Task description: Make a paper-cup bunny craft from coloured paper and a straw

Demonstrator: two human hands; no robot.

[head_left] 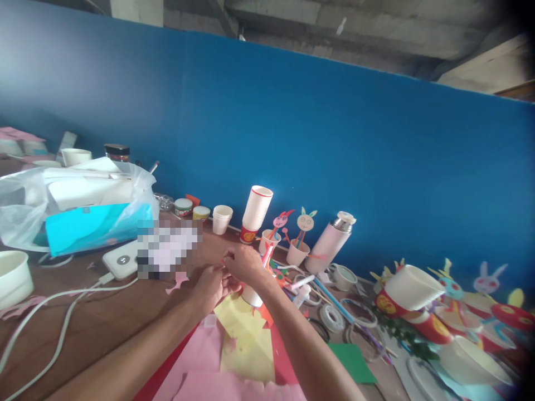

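Observation:
My left hand [211,287] and my right hand [244,262] meet above the brown table [100,317], fingers pinched together on a small red paper piece [223,266]. Both hands are closed around it. Under them lie yellow paper sheets [244,340] and pink paper [209,362]. A small white cup [252,296] stands just below my right wrist. Paper cups with rabbit figures on sticks [297,236] stand just beyond my hands.
A stack of paper cups [256,211] and a pink flask [330,240] stand by the blue wall. Tape rolls [332,317], a green sheet [353,362] and decorated cups [407,295] lie right. A plastic bag [75,206], power bank [121,260], cable and white bowl [12,277] sit left.

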